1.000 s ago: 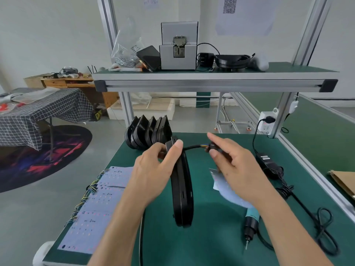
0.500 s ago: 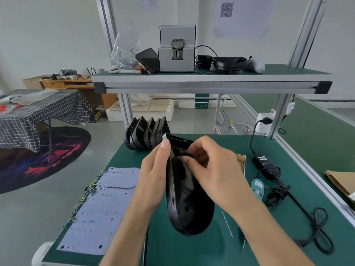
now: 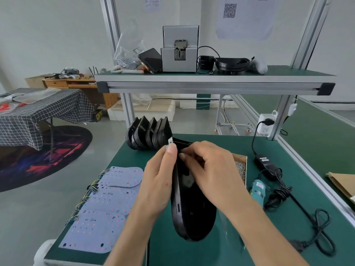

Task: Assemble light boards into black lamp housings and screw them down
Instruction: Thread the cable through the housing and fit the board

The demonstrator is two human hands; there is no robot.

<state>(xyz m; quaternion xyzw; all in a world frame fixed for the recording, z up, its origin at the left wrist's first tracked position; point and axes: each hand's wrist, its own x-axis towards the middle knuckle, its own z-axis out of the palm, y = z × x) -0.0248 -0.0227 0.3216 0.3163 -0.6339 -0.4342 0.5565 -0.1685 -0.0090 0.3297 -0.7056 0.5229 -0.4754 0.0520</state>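
1. Two bare hands are working together on one black lamp housing (image 3: 192,212), which is standing tilted on its rounded end on the green bench top (image 3: 269,246).
2. The left hand (image 3: 159,181) is gripping the housing's left rim, its thumb pressed near the upper corner and the fingers wrapped behind.
3. The right hand (image 3: 209,169) is reaching into the open upper part of the housing, its fingers curled and pinching something small and dark there; what it is cannot be made out.
4. A row of spare housings (image 3: 148,134) is standing on edge at the bench's far left corner, just behind the hands.
5. Pale light boards (image 3: 107,204) with coloured wire tails are lying overlapped along the left edge.
6. A box of screws (image 3: 241,167) is sitting just right of the right hand, with a teal electric screwdriver (image 3: 258,191) and its black power adapter (image 3: 264,162) lying beyond it.
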